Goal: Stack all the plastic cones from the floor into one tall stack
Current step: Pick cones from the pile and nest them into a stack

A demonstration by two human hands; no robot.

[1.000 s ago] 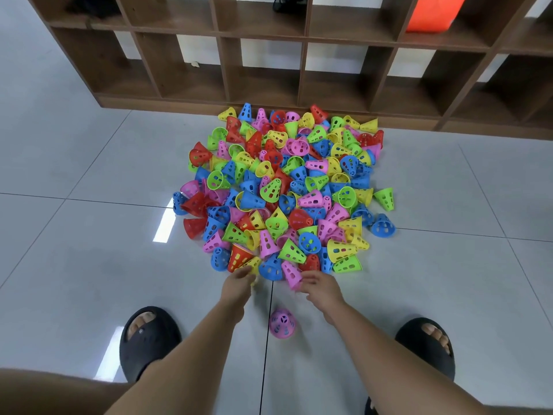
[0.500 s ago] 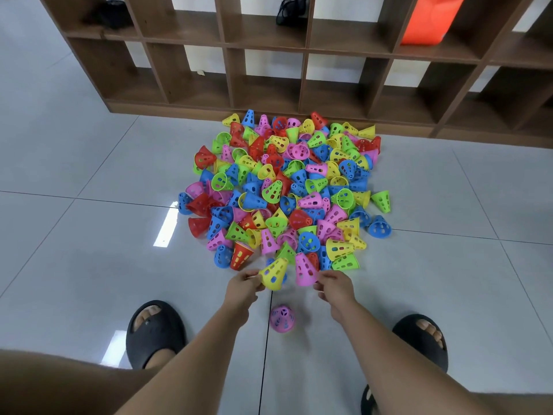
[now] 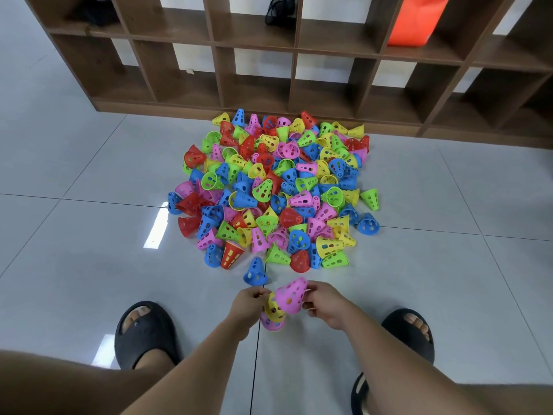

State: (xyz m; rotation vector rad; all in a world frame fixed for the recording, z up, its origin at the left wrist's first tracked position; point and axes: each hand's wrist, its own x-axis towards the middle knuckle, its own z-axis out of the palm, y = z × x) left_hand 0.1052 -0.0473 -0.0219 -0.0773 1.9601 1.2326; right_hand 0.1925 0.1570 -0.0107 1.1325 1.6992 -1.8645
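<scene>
A big heap of small perforated plastic cones in red, blue, green, yellow and pink covers the floor ahead of me. My left hand pinches a yellow cone that sits over a pink cone standing on the floor. My right hand grips another pink cone, tilted and touching the top of the yellow one. A single blue cone stands upright just beyond my hands, apart from the heap.
A brown wooden cubby shelf runs along the far edge of the heap, with an orange item in one compartment. My feet in black slippers flank the small stack on the grey tiled floor.
Both hands lifted a yellow and a pink cone from the heap's near edge and pulled them back over the pink cone on the floor. The yellow one now sits on it.
</scene>
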